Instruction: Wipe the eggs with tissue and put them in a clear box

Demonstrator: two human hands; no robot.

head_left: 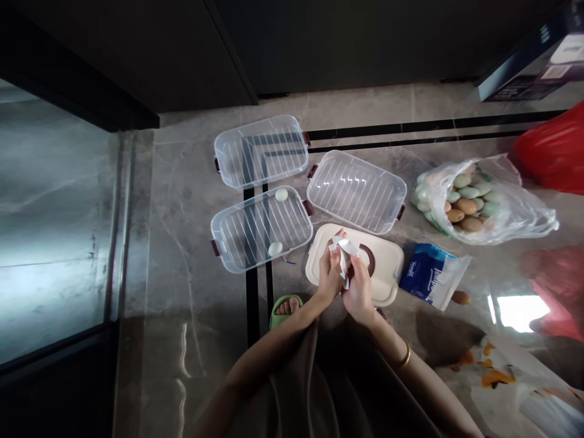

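My left hand [331, 271] and my right hand [359, 287] are close together over a cream lid [387, 267] with a dark red handle. Both have their fingers closed on a crumpled white tissue [345, 246]. Whether something is wrapped inside the tissue I cannot tell. Left of the lid is a clear plastic box [237, 234] holding two pale green eggs, one egg [281, 194] near its far side and another egg [275, 249] near its close side. A blue tissue pack [426, 274] lies right of the lid, with a brown egg [461, 297] beside it.
Two more clear boxes stand farther off, a left box [260, 152] and a right box [356, 191]. A plastic bag [515, 207] of brown and pale green eggs lies open at right, near a red bag [554, 152]. Dark cabinets [365, 42] line the back of the tiled floor.
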